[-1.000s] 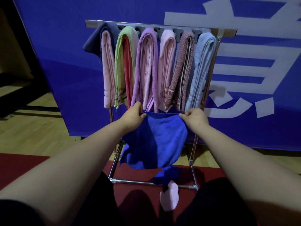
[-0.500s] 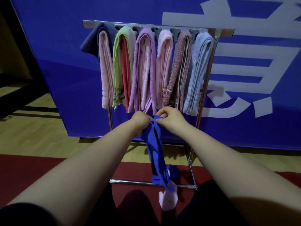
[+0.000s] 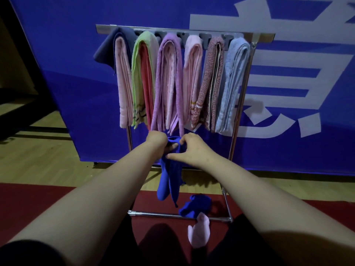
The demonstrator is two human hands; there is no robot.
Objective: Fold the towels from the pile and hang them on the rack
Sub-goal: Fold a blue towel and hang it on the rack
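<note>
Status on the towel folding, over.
Both gripping: left hand, right hand on the blue towel, bunched into a narrow hanging strip. The rack carries six bundles, no free bar visible. A blue cloth and a pink towel lie on the floor.

A blue banner [image 3: 76,93] with large white characters [image 3: 284,60] stands at the far side, wooden floor [image 3: 48,160] beneath it and a red mat [image 3: 28,204] nearer.

Brightness: dim, bluish.
Shadows: a soft one on the banner [image 3: 76,54] just right of the rack [image 3: 104,27]; darker ones on the floor [image 3: 48,162] below it.
Distortion: lines lean far left of the rack.
Sharpness: slightly soft.
</note>
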